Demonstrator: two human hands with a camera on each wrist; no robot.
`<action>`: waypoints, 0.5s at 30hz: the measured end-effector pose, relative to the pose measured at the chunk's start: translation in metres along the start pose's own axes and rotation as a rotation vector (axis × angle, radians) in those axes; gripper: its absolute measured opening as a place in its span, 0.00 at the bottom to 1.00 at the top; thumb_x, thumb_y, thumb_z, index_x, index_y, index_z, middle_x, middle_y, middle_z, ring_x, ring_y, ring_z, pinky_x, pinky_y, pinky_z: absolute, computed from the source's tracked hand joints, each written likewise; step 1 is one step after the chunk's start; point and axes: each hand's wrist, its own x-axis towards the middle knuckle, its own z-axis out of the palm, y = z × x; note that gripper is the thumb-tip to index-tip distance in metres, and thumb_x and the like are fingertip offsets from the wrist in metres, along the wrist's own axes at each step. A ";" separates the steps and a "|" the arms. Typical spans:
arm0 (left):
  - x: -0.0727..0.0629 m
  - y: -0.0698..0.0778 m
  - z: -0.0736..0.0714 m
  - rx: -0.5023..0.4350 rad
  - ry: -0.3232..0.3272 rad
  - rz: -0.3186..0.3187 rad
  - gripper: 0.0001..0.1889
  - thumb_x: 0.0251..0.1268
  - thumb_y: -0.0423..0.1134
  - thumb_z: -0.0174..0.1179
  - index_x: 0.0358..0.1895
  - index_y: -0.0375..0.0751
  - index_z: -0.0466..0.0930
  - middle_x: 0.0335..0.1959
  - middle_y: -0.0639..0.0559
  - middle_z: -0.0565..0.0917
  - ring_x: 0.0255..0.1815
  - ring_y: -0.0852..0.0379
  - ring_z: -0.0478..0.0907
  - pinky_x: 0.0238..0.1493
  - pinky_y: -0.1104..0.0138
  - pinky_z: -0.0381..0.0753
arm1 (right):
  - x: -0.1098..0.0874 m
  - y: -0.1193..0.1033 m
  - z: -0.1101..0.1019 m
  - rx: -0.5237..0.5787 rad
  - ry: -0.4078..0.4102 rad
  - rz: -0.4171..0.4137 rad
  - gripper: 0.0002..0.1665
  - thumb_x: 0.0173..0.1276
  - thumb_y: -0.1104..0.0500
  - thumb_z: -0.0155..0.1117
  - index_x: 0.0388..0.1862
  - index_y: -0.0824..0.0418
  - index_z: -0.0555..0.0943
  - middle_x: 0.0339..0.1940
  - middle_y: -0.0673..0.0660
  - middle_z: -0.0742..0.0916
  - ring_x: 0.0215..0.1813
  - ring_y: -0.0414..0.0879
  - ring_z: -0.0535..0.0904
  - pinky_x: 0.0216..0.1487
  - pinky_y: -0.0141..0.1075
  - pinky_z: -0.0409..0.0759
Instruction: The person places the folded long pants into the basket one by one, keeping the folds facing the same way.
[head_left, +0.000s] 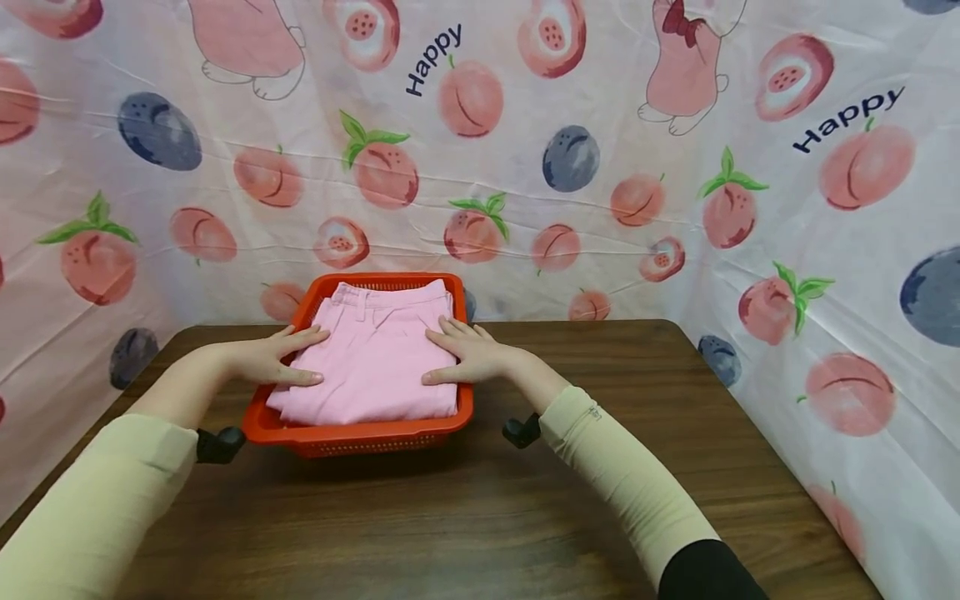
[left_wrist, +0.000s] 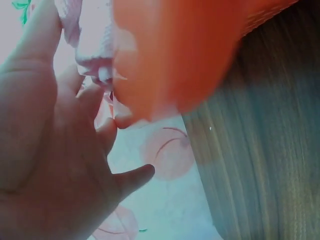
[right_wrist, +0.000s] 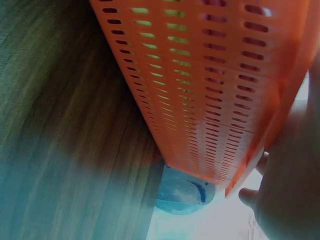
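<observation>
Folded pink trousers [head_left: 375, 358], waistband toward the back, lie in an orange plastic basket [head_left: 352, 435] on the table. My left hand [head_left: 273, 358] reaches over the basket's left rim, its fingers straight and spread on the left edge of the trousers. From the other side my right hand [head_left: 472, 354] lies across the right rim, fingers spread and touching the trousers' right edge. The left wrist view shows the left hand [left_wrist: 60, 145] beside the basket wall with its fingers apart. In the right wrist view the slotted side [right_wrist: 200, 90] of the basket fills much of the picture, yellowish and pink cloth showing through.
The basket stands near the back edge of a dark wood-grain table [head_left: 540, 517]. A white curtain [head_left: 600, 275] printed with peaches and blueberries hangs behind and along both sides. Black wrist-camera mounts [head_left: 220, 446] jut out below each wrist.
</observation>
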 end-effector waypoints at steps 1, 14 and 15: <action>0.000 -0.002 0.000 -0.010 0.012 0.009 0.50 0.56 0.64 0.61 0.77 0.49 0.46 0.75 0.33 0.39 0.71 0.28 0.36 0.59 0.31 0.51 | -0.002 0.000 -0.001 0.007 0.003 -0.001 0.50 0.64 0.30 0.53 0.78 0.49 0.51 0.79 0.55 0.47 0.77 0.47 0.35 0.72 0.52 0.34; -0.030 0.037 -0.006 0.068 0.156 0.024 0.43 0.61 0.61 0.58 0.71 0.35 0.61 0.67 0.27 0.62 0.63 0.29 0.60 0.57 0.35 0.61 | -0.021 0.001 -0.009 0.057 0.096 -0.074 0.40 0.70 0.42 0.57 0.75 0.56 0.60 0.77 0.60 0.57 0.76 0.51 0.50 0.72 0.44 0.51; -0.032 0.039 -0.007 0.079 0.175 0.025 0.42 0.61 0.61 0.59 0.70 0.35 0.63 0.66 0.27 0.64 0.62 0.29 0.62 0.57 0.35 0.62 | -0.023 0.003 -0.009 0.057 0.113 -0.077 0.39 0.70 0.43 0.57 0.75 0.56 0.61 0.76 0.61 0.57 0.75 0.52 0.51 0.71 0.44 0.52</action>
